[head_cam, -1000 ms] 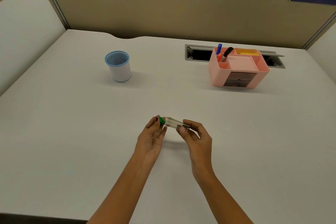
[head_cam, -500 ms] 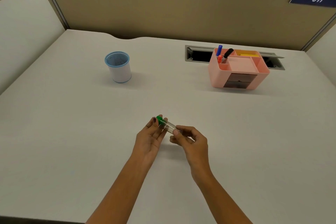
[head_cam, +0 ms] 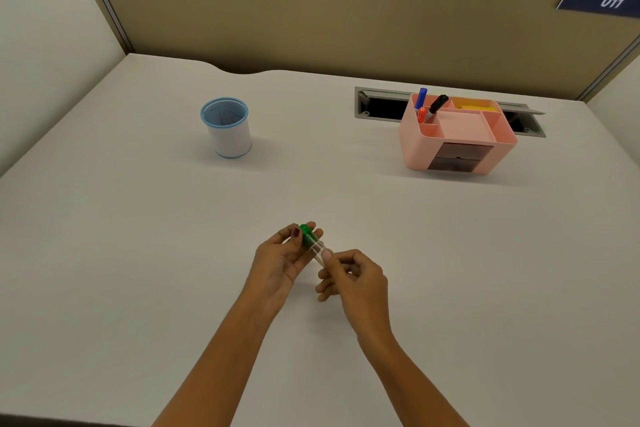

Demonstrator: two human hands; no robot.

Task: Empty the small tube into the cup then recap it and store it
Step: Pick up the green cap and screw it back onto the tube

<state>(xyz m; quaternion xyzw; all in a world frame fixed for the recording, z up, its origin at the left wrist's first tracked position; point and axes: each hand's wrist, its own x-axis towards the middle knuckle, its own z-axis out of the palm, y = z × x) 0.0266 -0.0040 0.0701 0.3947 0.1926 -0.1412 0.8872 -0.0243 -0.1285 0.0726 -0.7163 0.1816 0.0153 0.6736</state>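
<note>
A small clear tube (head_cam: 317, 248) with a green cap (head_cam: 306, 233) is held above the table's near middle, tilted with the cap end up and away from me. My left hand (head_cam: 280, 262) pinches the green cap between thumb and fingers. My right hand (head_cam: 353, 282) grips the tube's lower end, and that end is hidden in its fingers. The cup (head_cam: 227, 126), white with a blue mesh rim, stands upright at the far left. A pink desk organiser (head_cam: 457, 135) sits at the far right.
The organiser holds a blue pen (head_cam: 420, 99), a black marker (head_cam: 437, 105) and a small orange pen in its left slot, with yellow notes at the back. Behind it is a cable slot (head_cam: 381, 104) in the table. A partition wall closes the far edge.
The tube has turned from nearly level to steeper, cap end up. My right hand slid in closer to my left hand along the tube. The cap remains on.
</note>
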